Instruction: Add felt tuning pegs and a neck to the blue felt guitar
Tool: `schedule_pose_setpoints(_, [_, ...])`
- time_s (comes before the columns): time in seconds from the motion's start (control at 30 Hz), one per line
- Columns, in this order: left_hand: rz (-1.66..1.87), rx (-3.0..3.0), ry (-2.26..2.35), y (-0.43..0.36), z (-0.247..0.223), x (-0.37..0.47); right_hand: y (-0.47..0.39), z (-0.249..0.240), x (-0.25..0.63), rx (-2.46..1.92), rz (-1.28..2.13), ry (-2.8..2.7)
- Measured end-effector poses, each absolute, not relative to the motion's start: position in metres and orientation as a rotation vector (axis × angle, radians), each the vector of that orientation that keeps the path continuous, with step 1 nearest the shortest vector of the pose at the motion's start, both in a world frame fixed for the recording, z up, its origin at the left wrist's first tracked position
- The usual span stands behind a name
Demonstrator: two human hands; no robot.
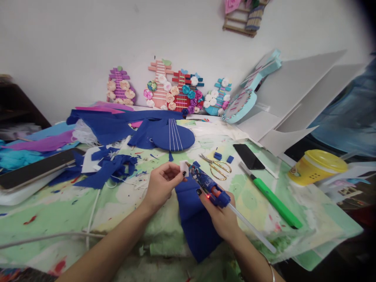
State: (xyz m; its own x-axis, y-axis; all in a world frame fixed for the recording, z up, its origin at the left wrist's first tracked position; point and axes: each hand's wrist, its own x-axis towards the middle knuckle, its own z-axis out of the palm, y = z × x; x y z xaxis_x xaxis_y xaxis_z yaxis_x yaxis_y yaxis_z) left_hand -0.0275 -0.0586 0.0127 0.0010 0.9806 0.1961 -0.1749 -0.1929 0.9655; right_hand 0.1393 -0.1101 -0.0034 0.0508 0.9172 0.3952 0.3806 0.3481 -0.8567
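Observation:
Between its thumb and fingers my left hand [164, 181] pinches a small white piece [183, 168]. My right hand [221, 215] is wrapped round a blue glue gun [207, 184], with a red light glowing on it and a clear glue stick [252, 228] coming out of its rear. The gun's nozzle points at the white piece, very close to it; whether they touch I cannot tell. Below both hands a strip of dark blue fabric [195, 223] hangs over the table's front edge. Beyond them lies a blue rounded shape [185, 138] with white strings.
Gold scissors [219, 168], small blue pieces [230, 159], a black phone [249, 156] and a green cutter [276, 201] lie to the right, near a yellow tub [317, 166]. Blue scraps [110, 168] and a cable [53, 238] are at left. Decorated guitar shapes [160, 84] stand behind.

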Motion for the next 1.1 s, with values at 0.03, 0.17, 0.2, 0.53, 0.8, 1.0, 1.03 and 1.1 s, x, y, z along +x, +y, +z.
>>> schedule_pose_setpoints(0.03, [1.416,1.226,0.967,-0.059,0.013,-0.027,-0.111,-0.004,0.140,-1.230,0.620,-1.527])
schedule_pose_setpoints(0.17, [1.413,1.239,0.974,-0.059,0.014,-0.027,-0.113,-0.001,0.140,-1.241,0.638,-1.539])
schedule_pose_setpoints(0.2, [1.413,1.245,0.976,-0.059,0.014,-0.027,-0.113,0.000,0.140,-1.230,0.662,-1.549])
schedule_pose_setpoints(0.53, [1.418,1.306,1.006,-0.059,0.012,-0.027,-0.113,0.001,0.137,-1.186,0.733,-1.547])
schedule_pose_setpoints(0.8, [1.403,1.312,1.018,-0.059,0.011,-0.027,-0.119,0.003,0.140,-1.221,0.699,-1.521])
schedule_pose_setpoints(1.0, [1.420,1.295,0.991,-0.059,0.011,-0.028,-0.119,0.002,0.137,-1.214,0.697,-1.524])
schedule_pose_setpoints(1.03, [1.419,1.294,0.982,-0.059,0.012,-0.028,-0.119,0.001,0.138,-1.221,0.687,-1.509])
schedule_pose_setpoints(1.1, [1.418,1.293,0.960,-0.060,0.012,-0.028,-0.118,-0.001,0.139,-1.234,0.677,-1.501])
